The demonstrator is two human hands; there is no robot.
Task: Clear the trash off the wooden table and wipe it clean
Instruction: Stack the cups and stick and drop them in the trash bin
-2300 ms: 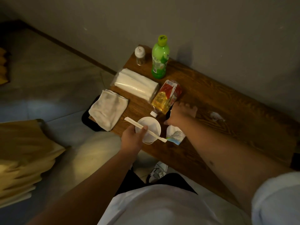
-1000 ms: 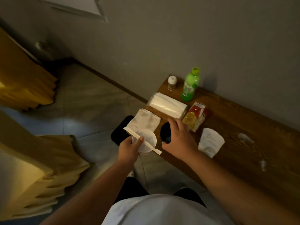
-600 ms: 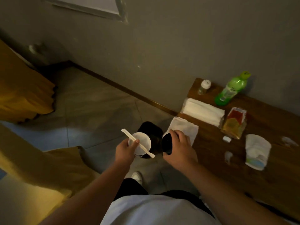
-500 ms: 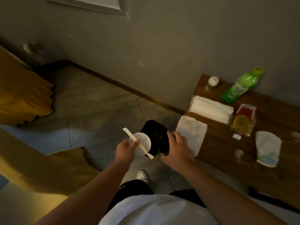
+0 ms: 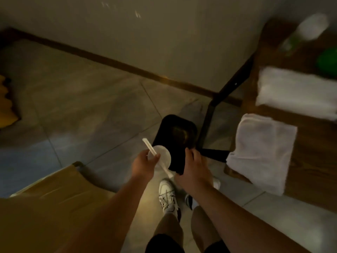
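Observation:
My left hand (image 5: pixel 144 165) is shut on a small white cup (image 5: pixel 164 156) with a long white paper-sleeved stick (image 5: pixel 149 144) lying across its top. My right hand (image 5: pixel 195 168) grips a flat dark object (image 5: pixel 177 166); its exact shape is hard to make out. Both hands hover just over the near edge of a black trash bin (image 5: pixel 175 116) standing on the floor. The wooden table (image 5: pixel 313 161) is at the right, with a folded white cloth (image 5: pixel 262 148) hanging over its corner.
On the table behind the cloth lie a white pack of tissues (image 5: pixel 295 92), a blurred green bottle (image 5: pixel 328 61) and a small white-capped jar (image 5: pixel 311 26). A black table leg (image 5: pixel 207 125) stands beside the bin. Yellow fabric (image 5: pixel 45 207) fills the lower left. My shoes (image 5: pixel 167 196) are below the hands.
The view has swung left and down, off the table and onto the bin. Both hands carried the cup and the dark object from the table edge to above the bin.

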